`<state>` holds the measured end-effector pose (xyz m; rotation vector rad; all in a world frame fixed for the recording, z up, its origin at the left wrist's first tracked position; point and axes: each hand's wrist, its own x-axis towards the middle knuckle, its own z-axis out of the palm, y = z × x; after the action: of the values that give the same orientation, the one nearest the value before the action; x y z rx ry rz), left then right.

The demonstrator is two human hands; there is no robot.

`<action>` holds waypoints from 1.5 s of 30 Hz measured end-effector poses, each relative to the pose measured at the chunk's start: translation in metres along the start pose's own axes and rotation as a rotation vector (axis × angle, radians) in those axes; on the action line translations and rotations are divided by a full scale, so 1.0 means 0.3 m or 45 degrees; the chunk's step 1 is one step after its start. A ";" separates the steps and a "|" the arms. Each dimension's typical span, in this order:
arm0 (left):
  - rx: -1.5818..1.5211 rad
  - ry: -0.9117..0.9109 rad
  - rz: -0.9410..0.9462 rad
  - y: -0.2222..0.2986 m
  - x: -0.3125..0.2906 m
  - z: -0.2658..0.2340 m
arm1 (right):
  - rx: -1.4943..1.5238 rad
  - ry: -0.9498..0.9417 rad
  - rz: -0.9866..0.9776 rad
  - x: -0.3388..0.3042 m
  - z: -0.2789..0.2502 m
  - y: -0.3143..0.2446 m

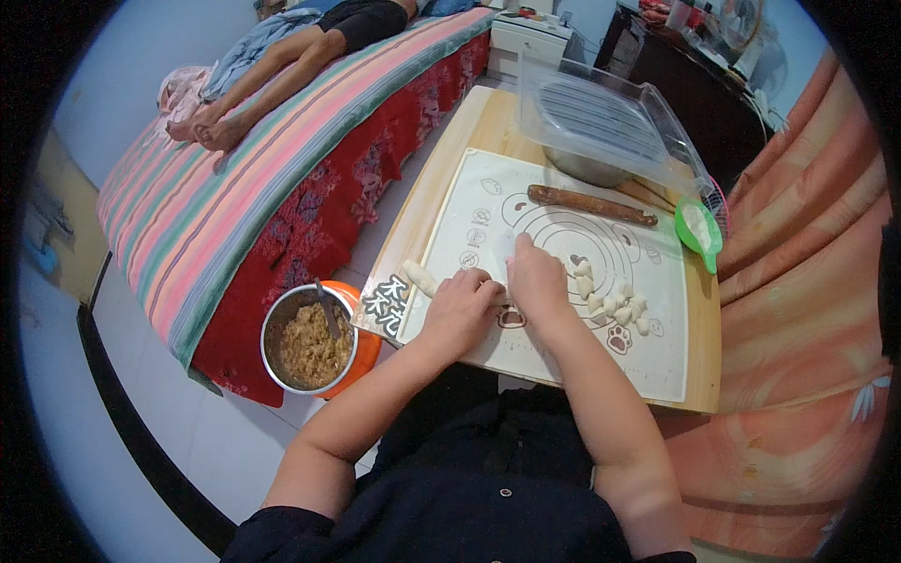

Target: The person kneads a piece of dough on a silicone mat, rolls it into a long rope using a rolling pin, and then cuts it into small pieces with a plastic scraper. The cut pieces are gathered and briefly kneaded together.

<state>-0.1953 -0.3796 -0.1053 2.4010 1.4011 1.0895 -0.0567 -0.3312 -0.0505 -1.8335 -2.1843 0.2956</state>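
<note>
My left hand [462,311] is closed over a rope of white dough [419,279], whose end sticks out past the hand on the left. Beside it, my right hand [538,280] grips a pale, flat dough scraper [507,248]; its lower edge is hidden by the hands. Both hands rest low on a white printed kneading mat [662,366]. To the right of my right hand lie several small cut dough pieces [619,305] in a loose heap. A brown wooden rolling pin [591,205] lies across the mat's far part.
A clear plastic bin [676,141] and a metal bowl [587,169] stand at the table's far end. A green scoop [710,260] holds white flour. On the left, a pot of filling [314,342] sits on an orange stool [366,361]. A person's legs [272,80] lie on the bed.
</note>
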 end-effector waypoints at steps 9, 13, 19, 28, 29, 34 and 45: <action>0.028 0.041 -0.162 -0.067 0.062 -0.018 | 0.106 0.139 -0.002 0.000 -0.088 0.062; 0.014 0.101 -0.150 -0.082 0.066 -0.003 | 0.104 0.024 -0.047 0.004 -0.087 0.004; -0.015 0.069 -0.180 -0.082 0.061 0.002 | 0.030 -0.078 -0.068 0.030 -0.024 0.003; 0.302 0.041 -0.008 -0.094 -0.012 -0.075 | 0.114 0.072 0.054 0.079 0.028 -0.003; 0.304 0.003 0.008 -0.095 -0.024 -0.086 | 0.104 0.083 0.058 0.081 0.029 0.012; 0.192 0.003 0.007 -0.083 -0.043 -0.057 | 0.148 0.148 0.011 0.027 -0.041 0.045; 0.132 0.085 -0.003 -0.022 -0.030 0.011 | 0.053 -0.007 -0.137 -0.053 -0.055 0.022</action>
<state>-0.2003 -0.3823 -0.1154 2.4539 1.5173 1.1334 -0.0426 -0.3461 -0.0383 -1.6886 -2.2527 0.3214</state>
